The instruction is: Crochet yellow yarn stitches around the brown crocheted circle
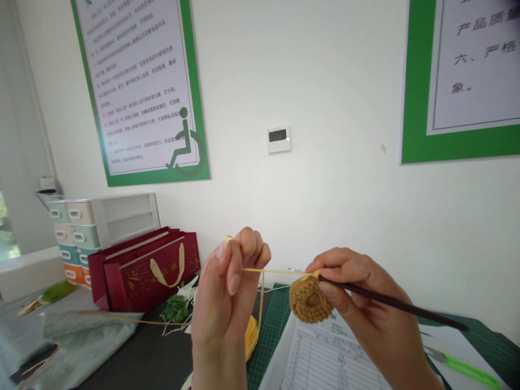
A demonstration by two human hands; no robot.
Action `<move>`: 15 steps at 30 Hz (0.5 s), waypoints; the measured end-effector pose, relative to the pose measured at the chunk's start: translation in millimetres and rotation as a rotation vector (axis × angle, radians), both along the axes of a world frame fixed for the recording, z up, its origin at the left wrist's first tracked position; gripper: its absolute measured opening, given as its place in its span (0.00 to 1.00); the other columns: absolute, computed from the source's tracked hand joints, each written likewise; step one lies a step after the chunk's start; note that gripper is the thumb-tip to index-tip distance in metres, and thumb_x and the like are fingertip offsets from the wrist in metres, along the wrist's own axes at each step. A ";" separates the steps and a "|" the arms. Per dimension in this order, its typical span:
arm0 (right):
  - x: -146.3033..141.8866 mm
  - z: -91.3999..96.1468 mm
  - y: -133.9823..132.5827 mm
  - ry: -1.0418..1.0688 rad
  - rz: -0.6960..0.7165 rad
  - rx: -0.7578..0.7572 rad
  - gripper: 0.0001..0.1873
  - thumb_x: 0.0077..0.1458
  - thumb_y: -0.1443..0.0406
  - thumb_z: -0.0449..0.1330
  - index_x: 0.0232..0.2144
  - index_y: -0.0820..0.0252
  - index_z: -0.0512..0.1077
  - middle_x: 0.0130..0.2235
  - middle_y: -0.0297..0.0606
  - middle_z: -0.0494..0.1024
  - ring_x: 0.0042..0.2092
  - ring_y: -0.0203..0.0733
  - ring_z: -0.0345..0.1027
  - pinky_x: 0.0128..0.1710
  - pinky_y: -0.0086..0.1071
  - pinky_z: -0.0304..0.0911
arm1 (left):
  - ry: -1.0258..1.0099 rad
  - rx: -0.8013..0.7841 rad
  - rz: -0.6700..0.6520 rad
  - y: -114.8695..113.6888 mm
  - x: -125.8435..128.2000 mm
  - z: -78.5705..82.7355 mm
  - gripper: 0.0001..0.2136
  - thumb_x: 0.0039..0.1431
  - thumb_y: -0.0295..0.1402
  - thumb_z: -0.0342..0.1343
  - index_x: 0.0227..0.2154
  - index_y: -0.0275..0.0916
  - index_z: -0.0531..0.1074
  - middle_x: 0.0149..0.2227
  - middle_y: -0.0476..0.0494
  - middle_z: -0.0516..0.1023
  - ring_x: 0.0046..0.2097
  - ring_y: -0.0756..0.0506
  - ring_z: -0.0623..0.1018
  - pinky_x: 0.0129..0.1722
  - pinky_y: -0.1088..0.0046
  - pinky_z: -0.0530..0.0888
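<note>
My left hand (227, 295) is raised with fingers curled, pinching a taut yellow yarn strand (271, 270) looped over its fingertips. The strand runs right to a small round brown-yellow crocheted disc (311, 299). My right hand (365, 303) grips the disc's edge together with a dark crochet hook (390, 303), whose metal tip pokes out left of the thumb and whose handle points right. A yellow yarn ball (252, 336) lies on the table below my left hand, partly hidden by it.
A green cutting mat (272, 330) and a printed sheet (320, 357) lie on the dark table. Green-handled snips (463, 368) rest at right. Red gift bags (142, 268), a small drawer unit (81, 233), green scraps (175, 307) and a plastic bag (77, 341) sit left.
</note>
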State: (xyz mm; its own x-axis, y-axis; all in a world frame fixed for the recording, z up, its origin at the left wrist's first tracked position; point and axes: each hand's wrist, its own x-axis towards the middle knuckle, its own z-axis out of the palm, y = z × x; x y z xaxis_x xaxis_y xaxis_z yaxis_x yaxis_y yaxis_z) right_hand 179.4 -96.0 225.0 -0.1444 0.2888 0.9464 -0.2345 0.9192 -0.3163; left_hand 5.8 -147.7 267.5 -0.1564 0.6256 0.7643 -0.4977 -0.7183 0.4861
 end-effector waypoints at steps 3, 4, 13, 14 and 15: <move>2.7 1.1 0.7 -0.027 0.020 0.004 0.11 0.62 0.75 0.61 0.42 0.53 0.73 0.42 0.36 0.80 0.45 0.39 0.78 0.41 0.33 0.75 | 0.257 0.126 0.241 -2.7 -8.6 -2.6 0.28 0.71 0.37 0.47 0.13 0.38 0.50 0.24 0.48 0.53 0.31 0.45 0.58 0.33 0.64 0.62; 4.0 1.4 1.2 -0.032 0.022 0.001 0.11 0.62 0.75 0.61 0.42 0.53 0.73 0.42 0.36 0.80 0.45 0.39 0.78 0.41 0.33 0.75 | 0.388 0.159 0.441 -3.9 -10.5 -2.8 0.27 0.70 0.36 0.49 0.14 0.38 0.52 0.24 0.48 0.55 0.32 0.45 0.60 0.34 0.63 0.61; 18.2 2.0 9.3 -0.079 -0.057 0.009 0.10 0.63 0.73 0.61 0.41 0.52 0.73 0.42 0.35 0.80 0.45 0.38 0.77 0.42 0.31 0.73 | 0.888 0.176 1.305 -2.7 -0.1 -2.4 0.15 0.67 0.27 0.56 0.55 0.40 0.76 0.34 0.43 0.76 0.38 0.41 0.67 0.41 0.59 0.65; 18.5 2.0 9.7 -0.082 -0.059 0.007 0.10 0.63 0.73 0.61 0.41 0.52 0.73 0.42 0.35 0.80 0.45 0.38 0.77 0.42 0.30 0.73 | 0.807 0.105 1.134 -2.0 3.7 -4.1 0.19 0.68 0.29 0.55 0.60 0.43 0.72 0.36 0.44 0.76 0.39 0.42 0.69 0.43 0.59 0.67; 18.4 2.1 9.9 -0.083 -0.060 0.006 0.09 0.63 0.73 0.61 0.41 0.52 0.73 0.42 0.35 0.80 0.45 0.37 0.77 0.42 0.30 0.73 | 0.716 0.036 0.929 -1.4 7.7 -6.0 0.21 0.68 0.30 0.56 0.63 0.45 0.69 0.36 0.45 0.76 0.40 0.42 0.71 0.44 0.60 0.68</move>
State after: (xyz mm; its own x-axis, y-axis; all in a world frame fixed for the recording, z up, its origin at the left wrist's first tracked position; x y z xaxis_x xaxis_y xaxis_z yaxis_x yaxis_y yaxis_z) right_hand 197.8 -86.2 227.1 -0.2051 0.2939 0.9336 -0.1518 0.9328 -0.3270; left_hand 13.5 -149.1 261.5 -0.0687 0.4739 0.8779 0.6041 -0.6805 0.4146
